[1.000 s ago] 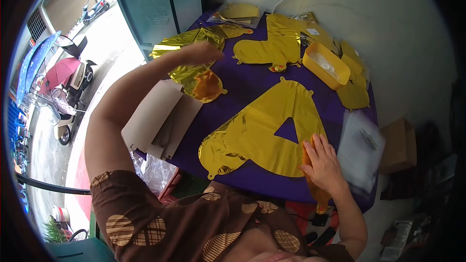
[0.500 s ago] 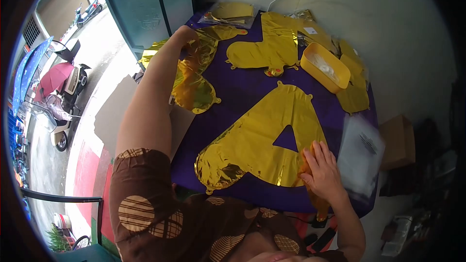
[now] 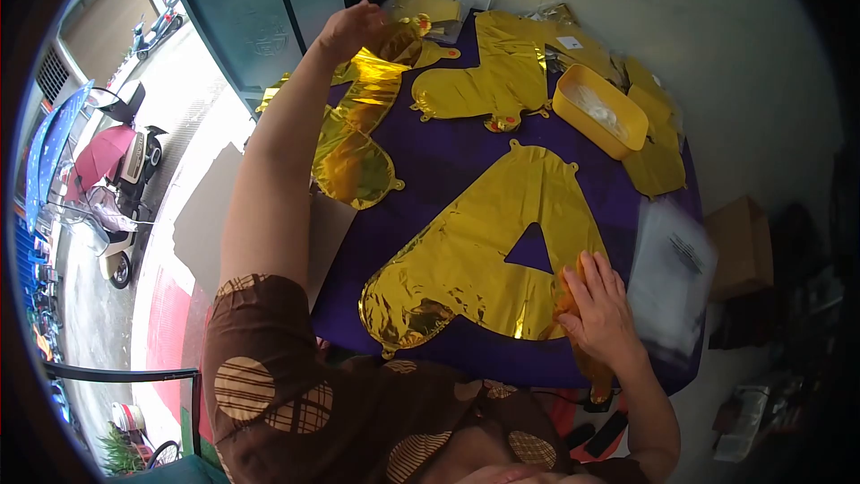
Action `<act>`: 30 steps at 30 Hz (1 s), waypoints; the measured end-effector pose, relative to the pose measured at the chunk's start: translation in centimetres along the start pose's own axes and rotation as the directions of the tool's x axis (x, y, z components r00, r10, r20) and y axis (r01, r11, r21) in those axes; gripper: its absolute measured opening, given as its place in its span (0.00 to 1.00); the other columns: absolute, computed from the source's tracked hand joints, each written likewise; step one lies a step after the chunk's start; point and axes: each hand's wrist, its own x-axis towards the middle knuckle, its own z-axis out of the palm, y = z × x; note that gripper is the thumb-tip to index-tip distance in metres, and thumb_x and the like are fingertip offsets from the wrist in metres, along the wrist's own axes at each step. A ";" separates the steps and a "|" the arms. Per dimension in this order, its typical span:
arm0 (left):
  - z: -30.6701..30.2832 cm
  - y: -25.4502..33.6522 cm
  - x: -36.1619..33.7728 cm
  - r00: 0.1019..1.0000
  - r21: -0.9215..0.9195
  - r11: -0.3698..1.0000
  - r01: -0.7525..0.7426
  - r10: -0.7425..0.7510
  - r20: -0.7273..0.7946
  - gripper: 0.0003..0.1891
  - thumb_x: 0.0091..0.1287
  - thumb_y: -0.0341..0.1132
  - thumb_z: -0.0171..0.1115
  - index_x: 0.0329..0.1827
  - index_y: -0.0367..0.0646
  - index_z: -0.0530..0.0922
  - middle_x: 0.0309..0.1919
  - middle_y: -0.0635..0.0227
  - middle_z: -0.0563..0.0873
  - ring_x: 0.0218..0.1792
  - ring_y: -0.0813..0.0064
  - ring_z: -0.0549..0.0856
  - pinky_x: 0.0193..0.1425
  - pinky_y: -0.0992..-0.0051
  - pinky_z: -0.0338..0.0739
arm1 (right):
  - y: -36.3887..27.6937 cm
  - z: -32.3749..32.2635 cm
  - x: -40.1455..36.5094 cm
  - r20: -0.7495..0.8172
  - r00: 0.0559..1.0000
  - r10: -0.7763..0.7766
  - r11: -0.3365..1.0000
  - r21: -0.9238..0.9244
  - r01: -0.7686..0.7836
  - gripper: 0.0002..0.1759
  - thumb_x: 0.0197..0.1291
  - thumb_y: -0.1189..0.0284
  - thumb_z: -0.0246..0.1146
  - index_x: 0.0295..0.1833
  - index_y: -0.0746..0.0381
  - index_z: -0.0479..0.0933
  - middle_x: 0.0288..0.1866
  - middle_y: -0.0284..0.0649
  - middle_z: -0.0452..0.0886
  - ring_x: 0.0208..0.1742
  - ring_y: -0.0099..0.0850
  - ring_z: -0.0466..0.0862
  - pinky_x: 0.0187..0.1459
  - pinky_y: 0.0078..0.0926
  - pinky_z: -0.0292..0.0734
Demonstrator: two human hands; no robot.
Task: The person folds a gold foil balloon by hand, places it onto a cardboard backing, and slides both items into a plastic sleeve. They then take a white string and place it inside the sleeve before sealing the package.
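Note:
A flat gold foil balloon shaped like a letter A lies on the purple-covered table. My right hand rests on its right leg, fingers stretched out and lying flat; the foil below looks orange from reflection. At the far left, my left hand is raised over another gold foil balloon with a curvy outline. Part of that balloon lifts up beside the hand, and the fingers seem closed on its edge, partly hidden. Another flat gold foil balloon lies at the back middle.
A yellow tub with white material stands at the back right, by more folded gold foil. Clear plastic bags lie at the table's right edge, near a cardboard box. A green door and a street with scooters are left.
My left hand has moved up and away, and the far part of the curvy balloon has risen with it. The right hand stays on the A balloon. The view has shifted slightly.

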 end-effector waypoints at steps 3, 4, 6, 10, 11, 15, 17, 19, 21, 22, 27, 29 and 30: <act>-0.2 0.6 -0.2 0.973 -0.068 0.983 -0.169 0.156 -0.172 0.18 0.76 0.39 0.58 0.61 0.35 0.78 0.56 0.56 0.86 0.62 0.58 0.81 0.70 0.63 0.72 | -0.1 -0.2 0.1 0.023 1.000 0.002 1.000 0.006 -0.002 0.38 0.64 0.53 0.64 0.72 0.67 0.70 0.77 0.63 0.63 0.78 0.60 0.61 0.72 0.56 0.60; 0.8 1.3 -1.6 0.930 0.086 0.970 -0.225 0.241 -0.279 0.21 0.76 0.40 0.57 0.64 0.34 0.76 0.55 0.57 0.86 0.58 0.59 0.83 0.64 0.64 0.76 | -0.1 -0.2 0.1 0.025 1.000 0.004 1.000 0.006 -0.005 0.38 0.64 0.53 0.64 0.72 0.67 0.70 0.77 0.62 0.62 0.78 0.59 0.61 0.72 0.56 0.60; -4.7 0.6 0.7 0.957 0.842 0.516 -0.158 0.291 0.001 0.23 0.76 0.41 0.57 0.68 0.35 0.73 0.54 0.57 0.86 0.54 0.59 0.85 0.61 0.64 0.77 | -0.1 -0.3 0.0 0.027 1.000 0.008 1.000 0.004 -0.009 0.38 0.64 0.53 0.64 0.72 0.66 0.69 0.77 0.62 0.62 0.78 0.59 0.61 0.72 0.56 0.60; -2.4 -0.5 -3.1 0.956 0.995 -0.081 -0.049 -0.292 0.024 0.30 0.69 0.54 0.61 0.67 0.44 0.76 0.48 0.61 0.91 0.53 0.62 0.87 0.62 0.66 0.77 | -0.1 -0.2 0.1 0.007 1.000 0.007 1.000 0.000 -0.007 0.37 0.63 0.52 0.65 0.72 0.62 0.70 0.76 0.60 0.65 0.77 0.58 0.62 0.73 0.56 0.61; -0.6 -0.8 -5.2 0.909 0.999 -0.043 0.028 -0.414 -0.043 0.35 0.64 0.61 0.64 0.67 0.45 0.77 0.49 0.59 0.91 0.53 0.60 0.87 0.63 0.64 0.76 | -0.1 -0.2 0.0 -0.004 1.000 0.008 1.000 -0.004 -0.008 0.37 0.63 0.51 0.66 0.71 0.61 0.71 0.75 0.60 0.66 0.77 0.58 0.63 0.73 0.56 0.61; -0.4 -3.0 -6.5 0.965 0.916 -0.398 0.052 -0.216 -0.149 0.52 0.52 0.72 0.69 0.70 0.40 0.72 0.59 0.51 0.85 0.63 0.55 0.82 0.68 0.61 0.74 | 0.0 -0.2 0.0 0.002 1.000 0.002 1.000 -0.008 -0.002 0.38 0.62 0.51 0.67 0.72 0.61 0.70 0.75 0.60 0.66 0.77 0.58 0.63 0.73 0.56 0.62; 1.6 -0.5 -6.6 0.863 0.935 -0.352 0.043 -0.458 -0.212 0.58 0.49 0.74 0.69 0.74 0.37 0.67 0.66 0.46 0.79 0.69 0.52 0.77 0.70 0.59 0.72 | 0.0 -0.4 0.0 0.015 1.000 -0.002 1.000 -0.007 0.002 0.39 0.61 0.50 0.67 0.73 0.61 0.69 0.75 0.60 0.66 0.77 0.58 0.63 0.73 0.55 0.62; 1.0 -0.8 -6.3 0.920 0.938 -0.345 -0.016 -0.372 -0.121 0.51 0.50 0.70 0.72 0.66 0.34 0.76 0.61 0.46 0.82 0.63 0.50 0.81 0.65 0.57 0.75 | 0.0 -0.5 -0.1 0.027 1.000 0.011 1.000 -0.003 -0.011 0.41 0.61 0.50 0.67 0.73 0.62 0.69 0.75 0.60 0.66 0.77 0.57 0.63 0.73 0.55 0.62; 0.0 -2.5 -7.5 0.995 0.923 -0.374 -0.092 -0.056 0.077 0.42 0.54 0.65 0.72 0.58 0.34 0.81 0.54 0.47 0.86 0.56 0.50 0.85 0.60 0.57 0.78 | 0.2 -0.8 0.1 0.030 0.999 0.015 1.000 0.009 -0.015 0.42 0.61 0.49 0.67 0.73 0.64 0.68 0.75 0.59 0.65 0.77 0.57 0.63 0.72 0.55 0.62; 0.0 -2.6 -7.6 0.988 0.919 -0.369 -0.138 0.011 0.153 0.38 0.57 0.62 0.71 0.55 0.35 0.83 0.50 0.48 0.88 0.53 0.49 0.86 0.58 0.57 0.79 | 0.3 -1.2 0.1 0.032 0.999 0.011 1.000 0.016 -0.012 0.43 0.61 0.49 0.67 0.74 0.65 0.67 0.75 0.59 0.65 0.77 0.57 0.63 0.72 0.55 0.62; 3.7 -2.5 -3.5 0.960 0.868 -0.419 -0.266 -0.192 0.202 0.17 0.66 0.41 0.62 0.43 0.33 0.85 0.38 0.49 0.90 0.40 0.50 0.89 0.45 0.58 0.84 | 0.2 -4.0 3.2 -0.077 0.989 -0.123 0.992 -0.049 0.119 0.36 0.59 0.57 0.71 0.67 0.68 0.72 0.69 0.58 0.71 0.73 0.54 0.68 0.68 0.50 0.67; 5.5 -3.3 -3.5 0.998 0.986 -0.158 -0.048 -0.034 0.044 0.14 0.65 0.33 0.58 0.38 0.27 0.84 0.31 0.44 0.89 0.31 0.52 0.90 0.34 0.59 0.84 | 0.1 -4.5 6.0 -0.125 0.972 -0.199 0.980 -0.024 0.198 0.30 0.57 0.63 0.72 0.61 0.68 0.76 0.63 0.56 0.76 0.69 0.52 0.72 0.65 0.47 0.69; 10.4 -2.1 -5.6 0.960 0.941 0.190 0.278 -0.050 -0.274 0.13 0.66 0.31 0.56 0.38 0.26 0.84 0.27 0.45 0.88 0.26 0.54 0.90 0.29 0.59 0.83 | -0.2 -4.2 8.1 -0.215 0.942 -0.257 0.965 0.001 0.263 0.21 0.52 0.71 0.73 0.50 0.68 0.79 0.51 0.49 0.81 0.58 0.46 0.78 0.59 0.42 0.73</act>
